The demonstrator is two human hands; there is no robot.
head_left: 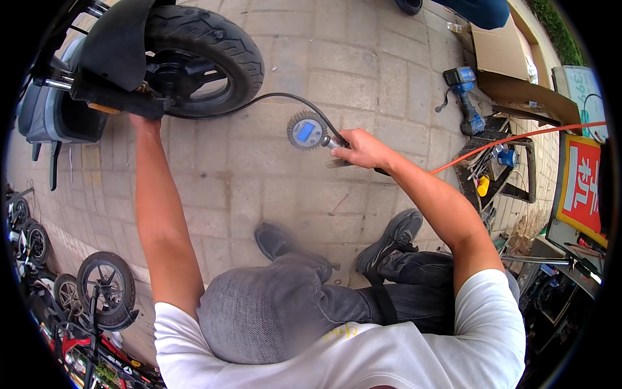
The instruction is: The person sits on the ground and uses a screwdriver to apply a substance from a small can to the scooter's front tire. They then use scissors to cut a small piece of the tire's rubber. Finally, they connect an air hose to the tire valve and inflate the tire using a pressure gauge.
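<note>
My right hand is wrapped round the handle of a tire inflator gauge, which has a round toothed rim and a small blue display. From it a thin black hose arcs left to the lower side of a scooter wheel. My left hand reaches up beside that wheel, against the dark fork and axle cover. Its fingers are hidden behind those parts, so what they touch does not show. The hose end near the wheel hub is also out of sight.
An orange air hose runs off to the right. A blue cordless impact wrench lies on the paving near a cardboard box. Hand tools fill a dark metal frame. Parked bikes stand at lower left. Another person's leg shows at the top.
</note>
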